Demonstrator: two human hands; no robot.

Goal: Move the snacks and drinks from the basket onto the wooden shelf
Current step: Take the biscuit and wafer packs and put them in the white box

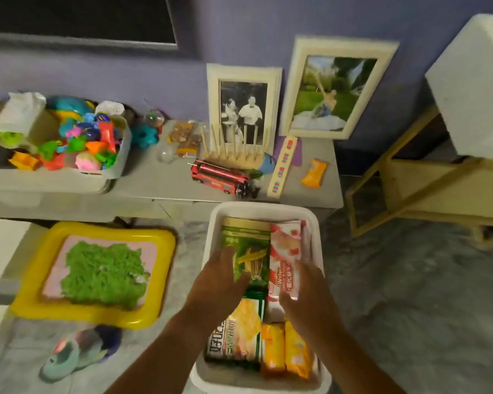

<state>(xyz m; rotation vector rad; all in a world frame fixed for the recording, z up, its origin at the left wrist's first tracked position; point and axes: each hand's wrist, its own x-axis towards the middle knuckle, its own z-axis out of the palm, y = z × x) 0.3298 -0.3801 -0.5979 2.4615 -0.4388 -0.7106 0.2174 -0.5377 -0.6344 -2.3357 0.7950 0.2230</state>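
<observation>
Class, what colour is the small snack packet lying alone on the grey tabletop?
Orange, seen in the head view: the small snack packet lies near the grey tabletop right end.

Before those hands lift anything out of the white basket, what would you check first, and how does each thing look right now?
1. Left hand on a target: ok, it lies spread on the green snack pack.
2. Right hand on a target: ok, it lies against the pink wafer pack.
3. A firm grip on either pack: not ok, both hands look open and flat, fingers not closed.
4. Other snacks free of the lift: cannot tell, the yellow-green box and two orange packets lie close below the hands.
5. Landing spot on the shelf: ok, bare surface shows beside the orange packet on the shelf.
6. Basket steady: cannot tell.
</observation>
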